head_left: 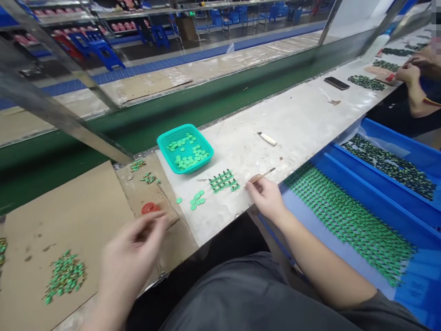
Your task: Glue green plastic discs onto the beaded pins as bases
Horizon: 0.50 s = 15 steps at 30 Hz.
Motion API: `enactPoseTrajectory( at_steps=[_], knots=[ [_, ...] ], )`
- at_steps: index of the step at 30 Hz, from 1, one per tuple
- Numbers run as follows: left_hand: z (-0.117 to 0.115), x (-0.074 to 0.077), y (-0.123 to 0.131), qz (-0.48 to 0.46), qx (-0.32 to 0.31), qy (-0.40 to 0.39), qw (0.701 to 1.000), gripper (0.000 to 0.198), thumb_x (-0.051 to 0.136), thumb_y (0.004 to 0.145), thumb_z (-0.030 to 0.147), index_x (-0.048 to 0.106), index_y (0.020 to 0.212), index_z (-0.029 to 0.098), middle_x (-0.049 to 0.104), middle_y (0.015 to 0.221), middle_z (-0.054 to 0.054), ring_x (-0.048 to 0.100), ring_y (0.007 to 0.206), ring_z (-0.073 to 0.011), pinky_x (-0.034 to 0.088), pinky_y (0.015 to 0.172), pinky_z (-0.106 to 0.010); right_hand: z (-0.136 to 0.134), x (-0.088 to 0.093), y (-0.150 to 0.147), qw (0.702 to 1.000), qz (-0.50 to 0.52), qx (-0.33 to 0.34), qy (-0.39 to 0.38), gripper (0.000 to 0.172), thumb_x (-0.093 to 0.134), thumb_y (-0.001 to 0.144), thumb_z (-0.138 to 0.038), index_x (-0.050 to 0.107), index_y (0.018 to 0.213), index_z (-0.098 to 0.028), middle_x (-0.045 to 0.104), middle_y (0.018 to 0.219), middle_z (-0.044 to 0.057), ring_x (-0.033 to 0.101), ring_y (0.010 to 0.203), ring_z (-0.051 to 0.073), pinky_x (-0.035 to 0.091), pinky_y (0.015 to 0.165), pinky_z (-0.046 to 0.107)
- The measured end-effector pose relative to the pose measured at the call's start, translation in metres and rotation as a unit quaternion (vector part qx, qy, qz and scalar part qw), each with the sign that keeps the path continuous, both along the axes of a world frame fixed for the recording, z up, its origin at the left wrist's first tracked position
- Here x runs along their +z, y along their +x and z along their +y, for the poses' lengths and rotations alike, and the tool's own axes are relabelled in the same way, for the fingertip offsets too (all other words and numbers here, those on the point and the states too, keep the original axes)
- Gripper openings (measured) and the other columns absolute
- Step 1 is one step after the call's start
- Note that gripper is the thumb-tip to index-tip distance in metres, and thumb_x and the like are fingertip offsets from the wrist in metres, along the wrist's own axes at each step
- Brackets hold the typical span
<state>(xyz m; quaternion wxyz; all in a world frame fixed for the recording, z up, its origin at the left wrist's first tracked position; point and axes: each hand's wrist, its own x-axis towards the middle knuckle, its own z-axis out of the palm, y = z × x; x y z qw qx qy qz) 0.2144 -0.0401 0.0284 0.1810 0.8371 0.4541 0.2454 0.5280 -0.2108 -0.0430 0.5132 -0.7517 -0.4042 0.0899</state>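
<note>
A white bench (303, 124) runs beside a green conveyor. The right hand (267, 196) pinches a thin stick (265, 174) just right of a small green cluster (223, 180). The blurred left hand (132, 257) hovers half curled, and I cannot tell its hold. Rows in the blue tray (365, 186) seem done; loose discs fill the teal basket (198, 164).

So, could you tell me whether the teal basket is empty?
Not empty: the teal basket holds green discs in a thin, patchy layer.
</note>
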Motion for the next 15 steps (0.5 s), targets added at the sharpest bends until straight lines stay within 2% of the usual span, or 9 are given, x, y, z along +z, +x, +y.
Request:
enactPoseTrajectory(
  at_steps=[2,5,7,10,13,15],
  knots=[
    [0.000,-0.005,0.026,0.048,-0.049,-0.017,0.998,0.050,0.055,0.103,0.066,0.086,0.112,0.028,0.084,0.097,-0.005,0.076,0.081,-0.0225,0.063,0.080,-0.034,-0.008,0.005,-0.006,1.000,-0.003,-0.003,0.010,0.021,0.064,0.110,-0.036,0.073,0.095,-0.024,0.081,0.084,0.004,0.073,0.067,0.020,0.060,0.068,0.031],
    [0.007,-0.015,0.067,0.087,-0.071,-0.025,0.993,0.042,0.057,0.103,0.053,0.086,0.120,0.028,0.086,0.119,-0.009,0.080,0.102,-0.0261,0.063,0.089,-0.036,-0.021,0.012,-0.019,1.000,-0.014,0.005,0.016,0.021,0.066,0.109,-0.035,0.074,0.092,-0.024,0.082,0.086,0.005,0.073,0.067,0.020,0.060,0.069,0.032],
    [0.015,-0.019,0.087,0.118,-0.080,-0.027,0.989,0.040,0.057,0.103,0.047,0.087,0.121,0.028,0.085,0.127,-0.010,0.080,0.108,-0.0284,0.062,0.091,-0.037,-0.029,0.016,-0.028,1.000,-0.022,0.015,0.016,0.021,0.067,0.110,-0.034,0.075,0.093,-0.025,0.083,0.087,0.005,0.073,0.069,0.020,0.061,0.070,0.033],
    [0.026,-0.019,0.104,0.165,-0.090,-0.023,0.982,0.035,0.059,0.102,0.043,0.088,0.114,0.028,0.085,0.124,-0.011,0.080,0.103,-0.0295,0.060,0.086,-0.039,-0.037,0.020,-0.038,0.999,-0.028,0.020,0.014,0.020,0.067,0.110,-0.032,0.077,0.095,-0.025,0.082,0.088,0.005,0.073,0.069,0.020,0.061,0.069,0.032],
    [0.033,-0.014,0.113,0.202,-0.103,-0.017,0.974,0.027,0.062,0.100,0.036,0.088,0.101,0.030,0.086,0.117,-0.009,0.079,0.099,-0.0295,0.057,0.080,-0.038,-0.042,0.021,-0.041,0.999,-0.031,0.018,0.014,0.020,0.067,0.110,-0.031,0.076,0.094,-0.025,0.082,0.089,0.005,0.074,0.070,0.019,0.060,0.068,0.031],
    [0.037,-0.010,0.117,0.219,-0.111,-0.011,0.969,0.028,0.060,0.101,0.034,0.088,0.099,0.030,0.086,0.116,-0.008,0.078,0.101,-0.0304,0.056,0.081,-0.039,-0.043,0.021,-0.041,0.999,-0.034,0.018,0.014,0.019,0.067,0.110,-0.029,0.076,0.094,-0.025,0.082,0.087,0.004,0.075,0.070,0.019,0.060,0.068,0.031]
  ],
)
